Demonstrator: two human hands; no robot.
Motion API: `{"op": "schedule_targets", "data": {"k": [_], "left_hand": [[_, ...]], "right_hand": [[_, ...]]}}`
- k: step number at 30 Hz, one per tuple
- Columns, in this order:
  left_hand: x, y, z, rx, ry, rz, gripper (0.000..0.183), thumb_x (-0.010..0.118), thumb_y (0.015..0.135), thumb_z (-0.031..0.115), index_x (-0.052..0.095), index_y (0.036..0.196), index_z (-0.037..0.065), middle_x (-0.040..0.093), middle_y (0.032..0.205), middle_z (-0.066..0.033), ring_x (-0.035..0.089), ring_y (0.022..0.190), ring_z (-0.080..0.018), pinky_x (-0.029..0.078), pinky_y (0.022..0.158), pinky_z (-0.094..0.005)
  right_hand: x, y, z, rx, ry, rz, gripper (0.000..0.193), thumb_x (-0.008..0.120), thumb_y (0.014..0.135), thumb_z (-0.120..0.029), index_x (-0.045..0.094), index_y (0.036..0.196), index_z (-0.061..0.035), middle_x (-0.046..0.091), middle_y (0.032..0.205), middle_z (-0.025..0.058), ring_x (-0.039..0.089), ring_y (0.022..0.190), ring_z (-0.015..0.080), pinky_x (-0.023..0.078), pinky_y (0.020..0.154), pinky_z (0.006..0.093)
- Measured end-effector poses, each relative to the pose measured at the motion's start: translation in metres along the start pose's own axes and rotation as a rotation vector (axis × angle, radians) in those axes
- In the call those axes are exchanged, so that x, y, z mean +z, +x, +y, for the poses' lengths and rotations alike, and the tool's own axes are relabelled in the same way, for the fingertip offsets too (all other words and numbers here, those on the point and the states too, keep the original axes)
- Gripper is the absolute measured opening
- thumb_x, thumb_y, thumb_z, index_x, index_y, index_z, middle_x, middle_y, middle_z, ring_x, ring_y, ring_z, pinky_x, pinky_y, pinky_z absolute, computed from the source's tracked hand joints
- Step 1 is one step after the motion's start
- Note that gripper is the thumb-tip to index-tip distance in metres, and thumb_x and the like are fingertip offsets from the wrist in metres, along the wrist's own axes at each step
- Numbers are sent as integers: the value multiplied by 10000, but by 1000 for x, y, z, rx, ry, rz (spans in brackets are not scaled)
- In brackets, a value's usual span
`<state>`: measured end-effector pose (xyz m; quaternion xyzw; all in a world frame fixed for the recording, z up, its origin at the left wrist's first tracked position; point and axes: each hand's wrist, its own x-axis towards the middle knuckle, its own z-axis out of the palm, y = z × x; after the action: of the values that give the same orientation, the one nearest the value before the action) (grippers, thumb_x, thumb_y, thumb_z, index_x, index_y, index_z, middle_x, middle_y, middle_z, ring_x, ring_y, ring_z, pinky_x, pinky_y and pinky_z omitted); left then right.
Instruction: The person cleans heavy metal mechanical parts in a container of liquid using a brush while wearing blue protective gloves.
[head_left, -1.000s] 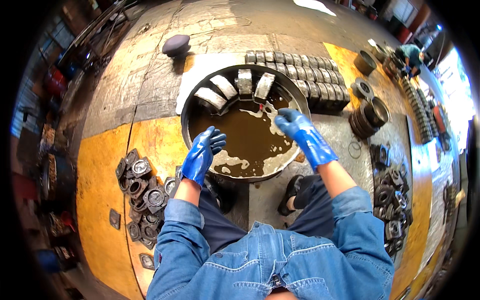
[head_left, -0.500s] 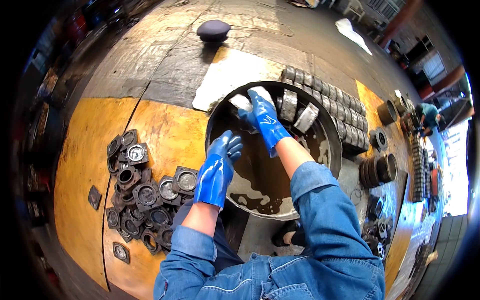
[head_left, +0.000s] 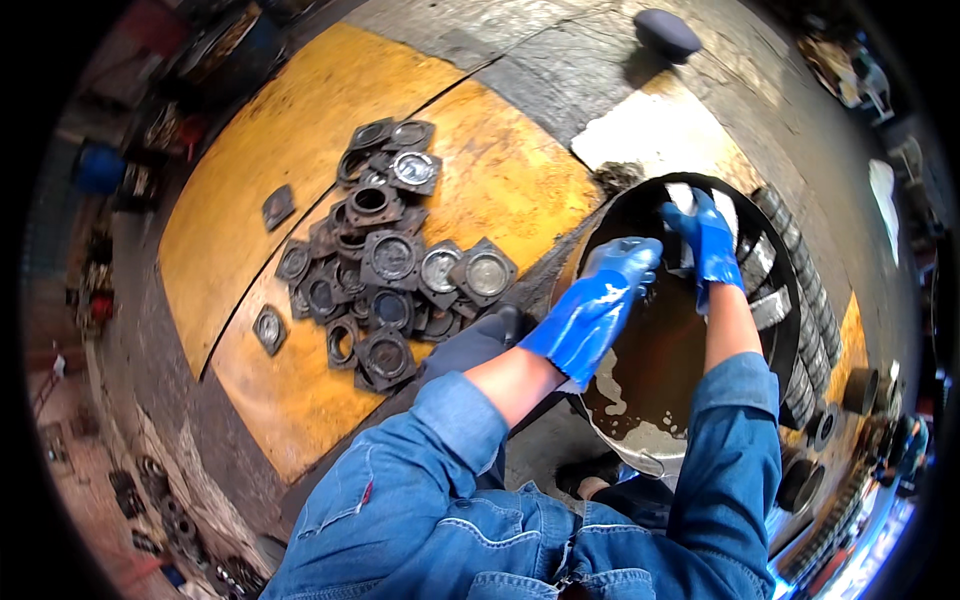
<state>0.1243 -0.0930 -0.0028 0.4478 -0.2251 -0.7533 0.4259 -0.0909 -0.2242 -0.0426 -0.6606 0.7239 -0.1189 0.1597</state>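
My left hand [head_left: 620, 272], in a long blue rubber glove, hovers over the left side of a round dark tub [head_left: 640, 446]. Its fingers are loosely bent and it holds nothing I can see. In a matching glove, my right hand [head_left: 702, 232] reaches to the tub's far side. Its fingers close over a silvery metal block [head_left: 726, 212], partly hidden behind the glove. More metal blocks, such as a curved one [head_left: 758, 262] and another [head_left: 769, 309], rest inside the tub to the right. Murky brown liquid [head_left: 655, 350] covers its bottom.
A heap of dark square metal parts with round openings [head_left: 390, 257] lies on yellow boards [head_left: 500, 130] to the left. Rows of stacked metal blocks [head_left: 800, 250] stand beyond the tub's right rim. Dark metal rings [head_left: 800, 485] sit farther right. A dark round cushion [head_left: 667, 35] lies far off.
The view has swung left, so tub and hands appear farther right. My left hand's fingers have drawn closer together, nearer the right hand. My right hand stays at the far-side blocks.
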Motion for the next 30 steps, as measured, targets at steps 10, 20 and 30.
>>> {"op": "schedule_targets", "data": {"k": [10,20,30], "left_hand": [[6,2,13,-2,-69,41,236,737,977,310,763,1079,99,732,908,-20,649,735,-127,519,612,-301],[2,-10,19,-5,4,-70,600,618,1055,412,520,1494,16,659,1363,-200,679,1151,-272,548,974,-371],[7,1,5,-15,-54,-124,334,599,1071,360,666,1262,94,759,1116,-80,715,921,-176,542,758,-291]], "right_hand": [[29,-45,13,360,925,-114,900,845,892,-351,379,1594,-33,720,1138,165,707,906,248,602,740,400],[26,-144,-3,427,846,52,705,818,852,-380,584,1388,13,729,1206,184,711,1058,281,572,894,403],[24,-228,-4,675,649,205,751,827,838,-420,588,1372,52,726,1207,193,713,1058,297,568,919,405]]}}
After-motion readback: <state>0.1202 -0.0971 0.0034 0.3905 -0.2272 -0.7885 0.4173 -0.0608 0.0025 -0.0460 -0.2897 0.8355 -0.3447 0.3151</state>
